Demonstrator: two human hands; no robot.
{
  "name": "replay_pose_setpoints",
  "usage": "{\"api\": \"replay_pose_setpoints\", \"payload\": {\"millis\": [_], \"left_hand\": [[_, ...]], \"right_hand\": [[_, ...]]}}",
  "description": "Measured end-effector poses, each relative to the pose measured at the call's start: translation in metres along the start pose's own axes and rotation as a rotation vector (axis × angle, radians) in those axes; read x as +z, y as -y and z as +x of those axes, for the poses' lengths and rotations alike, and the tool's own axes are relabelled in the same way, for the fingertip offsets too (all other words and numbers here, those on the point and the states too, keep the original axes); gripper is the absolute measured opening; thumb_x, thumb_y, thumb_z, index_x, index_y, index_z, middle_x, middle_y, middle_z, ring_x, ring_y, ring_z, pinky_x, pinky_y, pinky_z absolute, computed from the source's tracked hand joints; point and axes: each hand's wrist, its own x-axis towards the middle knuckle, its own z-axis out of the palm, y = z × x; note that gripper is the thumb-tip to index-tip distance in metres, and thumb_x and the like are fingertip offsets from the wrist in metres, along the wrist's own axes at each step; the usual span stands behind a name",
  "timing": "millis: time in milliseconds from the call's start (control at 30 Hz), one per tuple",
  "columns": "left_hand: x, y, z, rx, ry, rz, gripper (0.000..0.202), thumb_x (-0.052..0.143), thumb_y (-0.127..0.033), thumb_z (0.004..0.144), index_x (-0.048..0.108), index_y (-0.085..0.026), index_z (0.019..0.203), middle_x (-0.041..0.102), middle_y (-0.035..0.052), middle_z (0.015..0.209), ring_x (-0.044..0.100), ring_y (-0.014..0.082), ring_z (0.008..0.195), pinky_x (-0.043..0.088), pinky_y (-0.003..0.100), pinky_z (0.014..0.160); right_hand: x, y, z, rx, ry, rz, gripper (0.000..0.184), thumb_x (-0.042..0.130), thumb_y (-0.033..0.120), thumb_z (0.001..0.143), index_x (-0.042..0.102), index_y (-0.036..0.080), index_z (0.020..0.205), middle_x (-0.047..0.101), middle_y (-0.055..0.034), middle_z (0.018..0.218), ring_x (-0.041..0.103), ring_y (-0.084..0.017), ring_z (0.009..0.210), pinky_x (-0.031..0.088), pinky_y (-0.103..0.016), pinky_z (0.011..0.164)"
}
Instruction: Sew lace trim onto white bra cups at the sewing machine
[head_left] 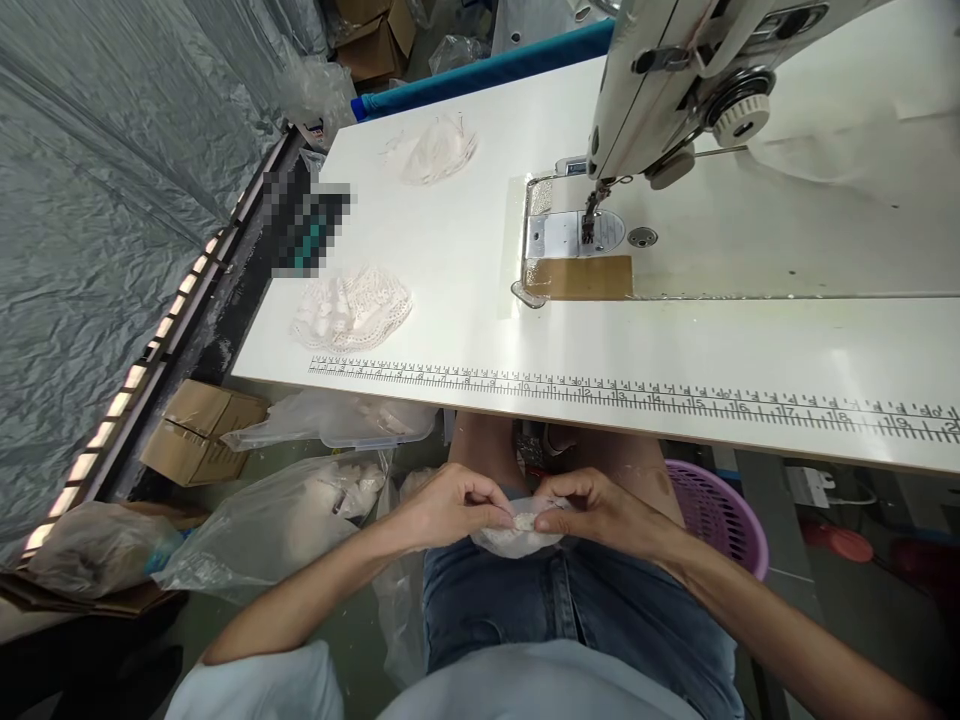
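Note:
Over my lap, a small piece of white lace fabric [517,540] is held between my two hands. My left hand [461,507] pinches its left edge with thumb and forefinger. At the opposite side, my right hand [592,510] grips it the same way, the fingertips of both hands close together. On the white table ahead lie a white lace piece [352,308] near the left front and a second pale fabric piece [441,150] farther back. The sewing machine [660,90] stands at the right, its presser foot [589,225] over the metal plate.
A printed ruler [600,387] runs along the front of the table [450,250]. Below on the left are plastic bags [277,510] and a cardboard box [199,430]. A purple basket [720,515] stands by my right leg. A blue roll [487,70] lines the back edge.

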Motion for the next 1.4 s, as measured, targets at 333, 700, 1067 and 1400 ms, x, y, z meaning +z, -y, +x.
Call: {"api": "replay_pose_setpoints", "payload": {"millis": [333, 700, 1067, 1400], "left_hand": [[-0.008, 0.011, 0.000, 0.012, 0.138, -0.020, 0.024, 0.066, -0.036, 0.074, 0.073, -0.014, 0.082, 0.070, 0.0053, 0.076, 0.060, 0.0145, 0.069, 0.045, 0.020, 0.062], [-0.012, 0.008, -0.008, -0.059, 0.223, -0.139, 0.030, 0.065, -0.038, 0.075, 0.072, -0.013, 0.091, 0.071, 0.0078, 0.082, 0.062, 0.0146, 0.073, 0.048, 0.021, 0.066], [-0.010, 0.015, -0.006, -0.071, 0.246, -0.118, 0.030, 0.068, -0.039, 0.072, 0.073, -0.015, 0.089, 0.072, 0.0062, 0.079, 0.065, 0.0156, 0.073, 0.051, 0.023, 0.070], [-0.020, 0.018, -0.006, -0.097, 0.349, -0.202, 0.036, 0.071, -0.037, 0.070, 0.070, -0.017, 0.100, 0.072, 0.0059, 0.088, 0.067, 0.0165, 0.080, 0.053, 0.025, 0.074]], "right_hand": [[-0.011, -0.002, -0.009, 0.032, 0.000, -0.021, 0.026, 0.069, 0.041, 0.073, 0.068, 0.015, 0.078, 0.062, -0.0009, 0.071, 0.054, -0.013, 0.067, 0.042, -0.023, 0.061], [-0.004, -0.003, -0.003, 0.084, 0.040, 0.073, 0.027, 0.074, 0.039, 0.068, 0.071, 0.014, 0.077, 0.065, -0.0027, 0.070, 0.057, -0.014, 0.066, 0.044, -0.024, 0.061], [-0.009, -0.004, -0.006, 0.063, 0.050, 0.039, 0.027, 0.071, 0.040, 0.072, 0.066, 0.013, 0.077, 0.062, -0.0015, 0.073, 0.055, -0.013, 0.068, 0.042, -0.024, 0.062], [-0.009, -0.006, -0.007, 0.073, 0.029, -0.006, 0.026, 0.069, 0.041, 0.073, 0.063, 0.015, 0.075, 0.060, -0.0019, 0.074, 0.054, -0.015, 0.070, 0.044, -0.025, 0.063]]}}
